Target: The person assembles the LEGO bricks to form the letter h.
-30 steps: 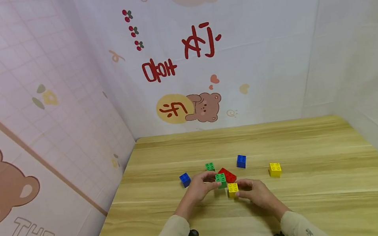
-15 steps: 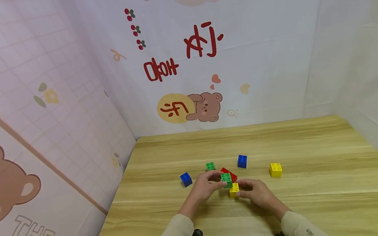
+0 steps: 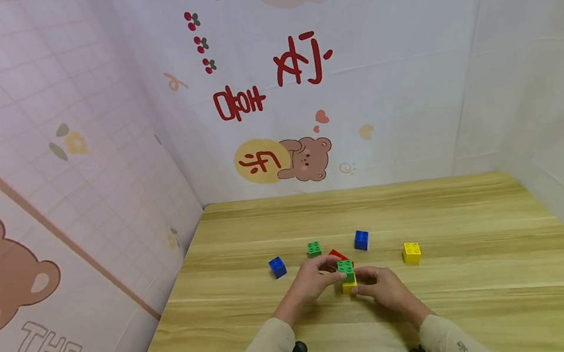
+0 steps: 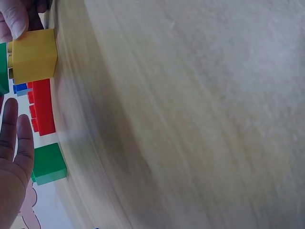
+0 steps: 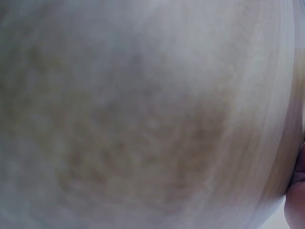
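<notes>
In the head view my left hand [image 3: 317,278] pinches a green block [image 3: 346,270] between thumb and fingers, right over a yellow block [image 3: 349,288]. My right hand [image 3: 383,288] holds that yellow block from the right, down on the table. Seen from the left wrist, the yellow block [image 4: 34,57] still shows its studs, with the green block [image 4: 4,69] close against their tips; whether they are pressed together I cannot tell. Behind them lies a red brick [image 3: 337,255], partly hidden by the left fingers. The right wrist view has only a bit of hand [image 5: 296,200] at its edge.
Around the hands on the wooden table [image 3: 470,306] stand another green block [image 3: 314,249], a blue block [image 3: 277,267] at left, a second blue block [image 3: 362,240] farther back and another yellow block [image 3: 412,253] at right. A printed cloth wall [image 3: 403,124] rises behind the table.
My left hand has carried the green block rightward until it sits over the yellow one, covering most of its top. The right hand and the yellow block have stayed nearly in place.
</notes>
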The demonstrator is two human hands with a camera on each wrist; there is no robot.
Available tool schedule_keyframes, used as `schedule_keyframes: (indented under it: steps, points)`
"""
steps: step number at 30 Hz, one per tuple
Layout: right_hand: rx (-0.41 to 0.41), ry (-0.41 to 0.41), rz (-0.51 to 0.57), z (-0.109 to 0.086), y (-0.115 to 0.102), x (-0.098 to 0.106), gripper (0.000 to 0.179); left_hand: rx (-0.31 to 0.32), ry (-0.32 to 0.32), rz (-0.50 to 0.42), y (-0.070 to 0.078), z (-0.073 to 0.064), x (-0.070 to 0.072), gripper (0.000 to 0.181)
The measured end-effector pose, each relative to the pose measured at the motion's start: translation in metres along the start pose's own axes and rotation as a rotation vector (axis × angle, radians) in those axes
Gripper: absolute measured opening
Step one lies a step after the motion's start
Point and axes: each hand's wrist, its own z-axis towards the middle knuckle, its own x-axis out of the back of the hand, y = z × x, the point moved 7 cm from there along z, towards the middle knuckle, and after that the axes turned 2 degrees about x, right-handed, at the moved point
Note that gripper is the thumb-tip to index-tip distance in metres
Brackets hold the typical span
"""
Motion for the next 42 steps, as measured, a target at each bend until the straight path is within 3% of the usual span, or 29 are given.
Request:
schedule_keyframes:
  steps: [11,17,24,35,42]
  points:
    - [0.03,-0.024,0.029,-0.001,-0.002,-0.001,0.037,0.029,-0.024,-0.003,0.0,-0.003,-0.005,0.026]
    - [0.051,-0.014,-0.003,0.0,-0.003,0.0,0.036,-0.011,-0.054,0.06,0.004,-0.001,-0.008,0.023]
    - [0.01,-0.013,-0.021,0.0,0.001,0.0,0.038,0.013,-0.067,0.115,0.003,0.0,-0.008,0.026]
    - [-0.002,-0.024,-0.016,-0.001,0.001,-0.003,0.039,-0.05,-0.056,0.05,-0.002,-0.007,-0.012,0.021]
    - [0.045,0.002,-0.04,-0.002,-0.004,-0.002,0.039,-0.032,-0.016,0.001,-0.008,-0.009,-0.014,0.024]
